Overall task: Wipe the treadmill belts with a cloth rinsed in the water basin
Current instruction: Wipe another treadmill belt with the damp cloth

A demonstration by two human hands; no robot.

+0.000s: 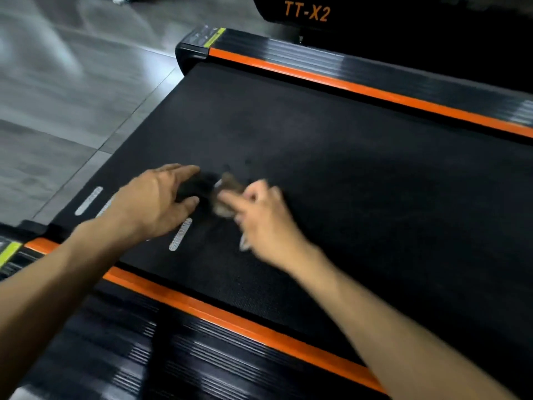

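Note:
The black treadmill belt fills the middle of the view. A small crumpled cloth, dark on its left part and brownish on its right, lies on the belt near its left end. My left hand holds the dark part between thumb and fingers. My right hand is blurred, its fingers curled round the brownish part, with a pale scrap showing below the palm. No water basin is in view.
Orange-edged side rails run along the near side and far side of the belt. White stripes mark the belt's left end. Grey tiled floor lies to the left. A black housing marked TT-X2 stands behind.

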